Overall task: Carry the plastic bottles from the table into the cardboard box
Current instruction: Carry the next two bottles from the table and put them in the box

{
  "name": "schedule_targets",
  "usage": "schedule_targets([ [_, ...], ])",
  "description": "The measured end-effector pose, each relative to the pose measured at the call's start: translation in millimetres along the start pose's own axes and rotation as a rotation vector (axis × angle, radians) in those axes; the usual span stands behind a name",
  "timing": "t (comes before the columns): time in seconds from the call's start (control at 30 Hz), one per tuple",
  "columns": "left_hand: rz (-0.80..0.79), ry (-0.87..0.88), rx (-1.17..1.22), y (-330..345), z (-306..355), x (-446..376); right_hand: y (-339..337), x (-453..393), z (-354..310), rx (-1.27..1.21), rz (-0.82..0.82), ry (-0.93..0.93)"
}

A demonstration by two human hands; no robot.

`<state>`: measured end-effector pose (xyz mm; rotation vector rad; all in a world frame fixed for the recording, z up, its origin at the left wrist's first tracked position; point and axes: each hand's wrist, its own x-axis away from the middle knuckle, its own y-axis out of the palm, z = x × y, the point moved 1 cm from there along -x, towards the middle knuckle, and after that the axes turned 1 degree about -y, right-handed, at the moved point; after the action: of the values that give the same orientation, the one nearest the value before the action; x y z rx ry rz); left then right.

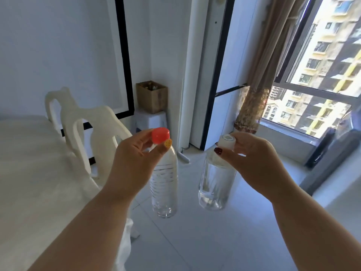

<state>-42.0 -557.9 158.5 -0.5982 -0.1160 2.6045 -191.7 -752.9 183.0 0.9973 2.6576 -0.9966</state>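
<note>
My left hand (132, 159) pinches the red cap of a clear ribbed plastic bottle (165, 184), which hangs upright in the air over the floor. In my right hand (252, 157) a second clear bottle (216, 182) dangles by its white cap, level with the first and a little to its right. Both bottles look empty. The open cardboard box (152, 98) stands on a white stool (150, 120) in the far corner, well beyond both hands, with several items showing inside its top.
A white table (29, 173) fills the left side, with two white chairs (93, 137) pushed against it. A curtain (257, 90) and a large window (320, 75) lie to the right, with a dark object (336, 149) below the sill. Pale floor tiles (195, 241) stretch toward the box.
</note>
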Motion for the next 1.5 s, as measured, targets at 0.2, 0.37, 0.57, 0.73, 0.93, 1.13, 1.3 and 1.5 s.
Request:
schedule_targets([
  [0.2, -0.017, 0.000, 0.011, 70, -17, -70, -26, -77, 59, 0.001, 0.014, 0.026],
  [0.37, -0.028, 0.014, 0.008, 114, -48, -148, -23, -162, 104, 0.019, 0.008, 0.014],
  [0.57, -0.065, 0.013, -0.008, 159, -93, -285, -10, -302, 150, 0.005, -0.004, 0.026],
  [0.73, -0.081, 0.020, -0.039, 188, -129, -399, 4, -425, 184, -0.019, -0.020, 0.024],
  [0.93, -0.036, -0.006, -0.111, 214, -185, -518, 34, -573, 231, 0.036, -0.094, -0.046],
  [1.13, 0.118, -0.042, -0.168, 233, -241, -639, 73, -734, 274, -0.017, -0.257, -0.109],
  [1.3, 0.215, -0.099, -0.210, 233, -275, -728, 109, -848, 288, -0.043, -0.367, -0.151],
  [1.5, 0.294, -0.138, -0.274, 208, -324, -835, 176, -965, 295, -0.070, -0.402, -0.207],
])
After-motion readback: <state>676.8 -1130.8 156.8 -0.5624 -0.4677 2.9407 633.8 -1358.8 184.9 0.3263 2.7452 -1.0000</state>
